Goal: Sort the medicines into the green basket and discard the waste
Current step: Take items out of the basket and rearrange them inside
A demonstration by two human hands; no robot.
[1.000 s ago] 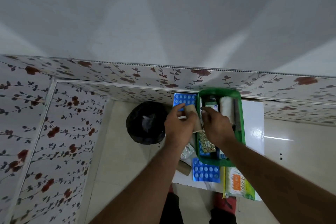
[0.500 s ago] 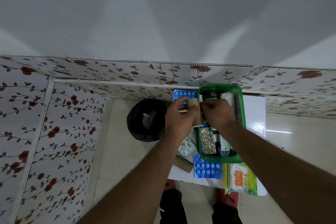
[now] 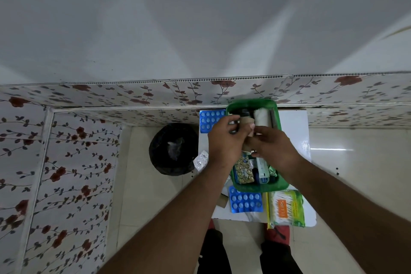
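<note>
Both hands meet over the glossy green basket [image 3: 253, 104]: the left hand [image 3: 224, 140] and right hand [image 3: 272, 147] pinch a beige cloth-like roll [image 3: 246, 121] between fingertips. A white fuzzy roll [image 3: 262, 117] lies inside, far end. Blue blister sheets [image 3: 244, 202] sit near; a round black bin [image 3: 173, 149] stands left.

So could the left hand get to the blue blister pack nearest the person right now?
Probably not yet: the left hand shares a beige roll with the right hand, though the blue blister pack lies uncovered.
</note>
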